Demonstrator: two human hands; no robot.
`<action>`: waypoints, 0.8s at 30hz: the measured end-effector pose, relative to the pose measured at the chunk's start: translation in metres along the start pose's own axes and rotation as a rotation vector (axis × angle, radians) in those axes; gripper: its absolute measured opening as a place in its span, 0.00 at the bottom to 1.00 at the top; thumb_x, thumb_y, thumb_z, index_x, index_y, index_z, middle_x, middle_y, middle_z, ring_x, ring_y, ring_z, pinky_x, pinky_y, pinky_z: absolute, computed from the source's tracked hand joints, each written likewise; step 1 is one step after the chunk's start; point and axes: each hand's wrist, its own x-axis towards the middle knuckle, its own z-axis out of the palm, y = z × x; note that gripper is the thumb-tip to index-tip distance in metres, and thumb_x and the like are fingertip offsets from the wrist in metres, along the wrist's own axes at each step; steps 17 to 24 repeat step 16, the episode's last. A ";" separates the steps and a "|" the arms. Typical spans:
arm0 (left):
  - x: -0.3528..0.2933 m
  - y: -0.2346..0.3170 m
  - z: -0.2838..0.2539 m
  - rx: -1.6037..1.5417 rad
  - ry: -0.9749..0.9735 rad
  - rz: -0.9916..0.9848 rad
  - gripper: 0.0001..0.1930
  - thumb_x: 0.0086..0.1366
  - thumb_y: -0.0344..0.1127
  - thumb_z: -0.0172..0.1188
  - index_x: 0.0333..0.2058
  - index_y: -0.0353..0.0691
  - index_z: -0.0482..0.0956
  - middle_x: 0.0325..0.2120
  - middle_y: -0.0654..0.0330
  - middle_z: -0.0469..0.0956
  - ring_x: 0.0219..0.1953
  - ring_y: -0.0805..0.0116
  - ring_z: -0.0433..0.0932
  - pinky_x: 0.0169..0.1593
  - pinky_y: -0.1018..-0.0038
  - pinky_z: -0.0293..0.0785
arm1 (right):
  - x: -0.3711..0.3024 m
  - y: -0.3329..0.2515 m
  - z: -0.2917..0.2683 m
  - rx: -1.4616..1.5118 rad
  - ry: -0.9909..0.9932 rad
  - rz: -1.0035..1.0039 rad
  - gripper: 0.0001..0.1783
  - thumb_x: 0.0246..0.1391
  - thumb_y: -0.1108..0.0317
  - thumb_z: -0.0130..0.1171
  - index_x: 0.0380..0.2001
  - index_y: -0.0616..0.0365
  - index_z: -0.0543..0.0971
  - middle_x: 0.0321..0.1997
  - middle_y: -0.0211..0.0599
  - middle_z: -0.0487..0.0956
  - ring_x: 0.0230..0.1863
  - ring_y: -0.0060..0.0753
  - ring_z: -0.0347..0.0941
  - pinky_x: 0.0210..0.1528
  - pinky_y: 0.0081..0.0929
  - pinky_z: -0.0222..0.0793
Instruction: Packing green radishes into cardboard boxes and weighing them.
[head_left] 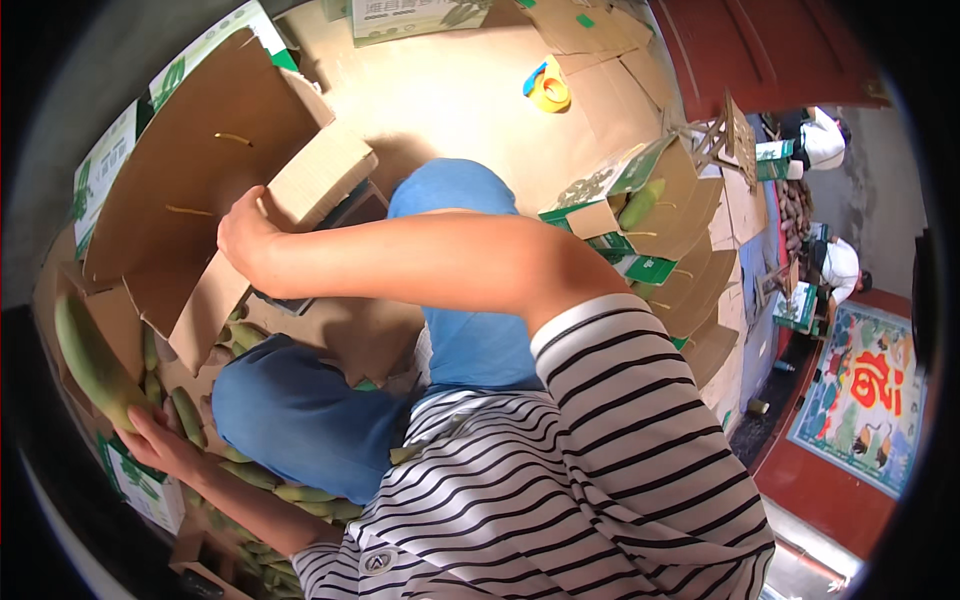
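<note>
At the far left, my left hand (160,440) is closed around the lower end of a long green fruit (92,355), which stands tilted beside an open carton. My right arm reaches across my body to that cardboard box (170,160), brown inside with green and white print outside. My right hand (248,240) grips the near edge of the box, with the fingers partly hidden behind the flap (320,178). Two yellowish cords poke through the box's inner wall. More green fruits (190,415) lie in a pile beside and behind my bent left knee.
A yellow and blue tape dispenser (550,88) lies on the cardboard-covered floor. To the right stand open cartons (690,280), one with a green fruit (642,204) in it. A dark flat device (360,205) sits beside my knees. Two people (838,270) work at the far right.
</note>
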 end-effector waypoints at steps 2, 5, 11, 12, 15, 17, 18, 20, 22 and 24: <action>0.020 0.021 0.032 0.087 -0.271 0.183 0.15 0.68 0.39 0.52 0.47 0.36 0.72 0.31 0.66 0.70 0.28 0.80 0.65 0.36 0.80 0.71 | -0.006 0.003 -0.001 -0.010 -0.023 -0.003 0.27 0.50 0.57 0.57 0.52 0.61 0.74 0.51 0.44 0.75 0.53 0.47 0.71 0.53 0.56 0.64; 0.039 0.029 0.071 0.365 -0.630 0.251 0.14 0.68 0.35 0.53 0.46 0.32 0.72 0.31 0.65 0.72 0.32 0.79 0.68 0.37 0.81 0.66 | -0.008 0.007 0.000 -0.009 -0.033 -0.026 0.27 0.49 0.57 0.57 0.51 0.61 0.74 0.50 0.44 0.75 0.52 0.47 0.71 0.52 0.55 0.65; 0.035 -0.058 0.012 0.332 -0.067 0.164 0.17 0.69 0.41 0.52 0.45 0.31 0.75 0.37 0.57 0.77 0.37 0.71 0.74 0.43 0.74 0.71 | -0.015 0.024 0.000 0.103 0.003 -0.062 0.23 0.45 0.61 0.61 0.45 0.60 0.76 0.44 0.40 0.79 0.47 0.44 0.74 0.46 0.50 0.68; 0.025 -0.103 0.003 0.380 -0.045 0.051 0.18 0.68 0.43 0.52 0.41 0.30 0.75 0.32 0.57 0.76 0.35 0.70 0.75 0.41 0.73 0.71 | -0.009 0.026 0.005 0.148 0.023 -0.072 0.22 0.44 0.62 0.62 0.44 0.59 0.77 0.42 0.40 0.79 0.46 0.43 0.75 0.44 0.48 0.68; -0.044 -0.123 0.033 0.867 -0.266 -0.521 0.24 0.61 0.56 0.50 0.38 0.37 0.75 0.35 0.47 0.78 0.33 0.57 0.74 0.44 0.58 0.67 | -0.005 0.036 0.025 0.208 0.045 -0.085 0.21 0.44 0.62 0.62 0.42 0.58 0.75 0.39 0.39 0.78 0.44 0.42 0.75 0.40 0.42 0.69; -0.041 -0.122 0.013 0.865 -0.195 -0.551 0.24 0.61 0.56 0.50 0.38 0.37 0.75 0.35 0.47 0.78 0.33 0.57 0.74 0.44 0.58 0.67 | -0.004 0.031 0.021 0.183 0.081 -0.085 0.23 0.42 0.60 0.63 0.43 0.59 0.74 0.39 0.39 0.77 0.43 0.41 0.75 0.37 0.40 0.69; -0.041 -0.122 0.013 0.865 -0.195 -0.551 0.24 0.61 0.56 0.50 0.38 0.37 0.75 0.35 0.47 0.78 0.33 0.57 0.74 0.44 0.58 0.67 | -0.004 0.031 0.021 0.183 0.081 -0.085 0.23 0.42 0.60 0.63 0.43 0.59 0.74 0.39 0.39 0.77 0.43 0.41 0.75 0.37 0.40 0.69; -0.041 -0.122 0.013 0.865 -0.195 -0.551 0.24 0.61 0.56 0.50 0.38 0.37 0.75 0.35 0.47 0.78 0.33 0.57 0.74 0.44 0.58 0.67 | -0.004 0.031 0.021 0.183 0.081 -0.085 0.23 0.42 0.60 0.63 0.43 0.59 0.74 0.39 0.39 0.77 0.43 0.41 0.75 0.37 0.40 0.69; -0.041 -0.122 0.013 0.865 -0.195 -0.551 0.24 0.61 0.56 0.50 0.38 0.37 0.75 0.35 0.47 0.78 0.33 0.57 0.74 0.44 0.58 0.67 | -0.004 0.031 0.021 0.183 0.081 -0.085 0.23 0.42 0.60 0.63 0.43 0.59 0.74 0.39 0.39 0.77 0.43 0.41 0.75 0.37 0.40 0.69; -0.041 -0.122 0.013 0.865 -0.195 -0.551 0.24 0.61 0.56 0.50 0.38 0.37 0.75 0.35 0.47 0.78 0.33 0.57 0.74 0.44 0.58 0.67 | -0.004 0.031 0.021 0.183 0.081 -0.085 0.23 0.42 0.60 0.63 0.43 0.59 0.74 0.39 0.39 0.77 0.43 0.41 0.75 0.37 0.40 0.69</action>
